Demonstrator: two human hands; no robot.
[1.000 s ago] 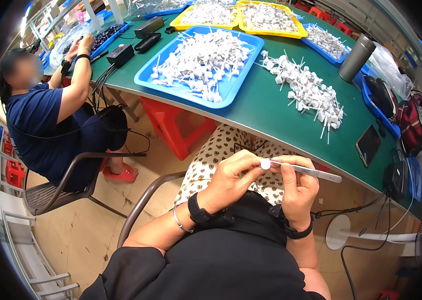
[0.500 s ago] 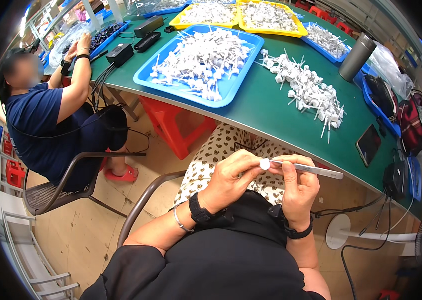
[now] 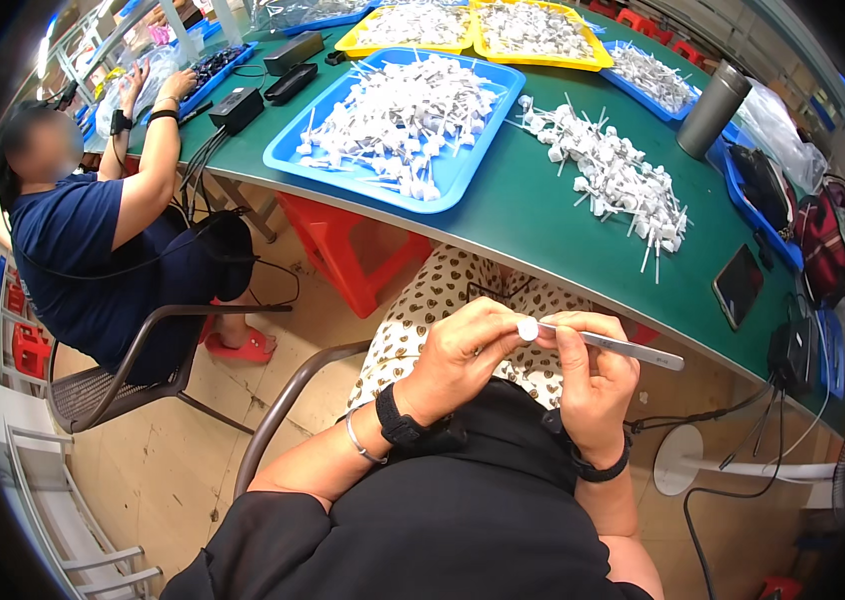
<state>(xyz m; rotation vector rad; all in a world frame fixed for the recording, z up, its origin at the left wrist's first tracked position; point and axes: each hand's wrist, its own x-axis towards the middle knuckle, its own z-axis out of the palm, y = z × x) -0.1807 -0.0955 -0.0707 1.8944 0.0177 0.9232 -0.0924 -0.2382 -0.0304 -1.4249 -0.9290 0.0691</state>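
Note:
Between the fingertips of my left hand (image 3: 468, 345) is a small white plastic part (image 3: 529, 329) with a round end. My right hand (image 3: 593, 365) is closed around metal tweezers (image 3: 633, 350), whose tips reach the white part. Both hands are held together over my lap, in front of the table edge. Fingers partly cover the part and the tweezer tips. Beyond them on the green table (image 3: 533, 230) lies a loose heap of similar white parts with thin stems (image 3: 608, 175). A blue tray (image 3: 433, 205) full of such parts stands left of the heap.
Yellow trays (image 3: 595, 66) stand at the back. A grey flask (image 3: 713, 110) and a phone (image 3: 740, 287) are on the right. Black power adapters (image 3: 236, 110) sit on the left. A co-worker (image 3: 93, 230) sits at the left; a red stool (image 3: 353, 250) stands under the table.
My hands stay nearly in place, with the white part and tweezers shifted very slightly. The co-worker's hands have moved apart over the far-left tray.

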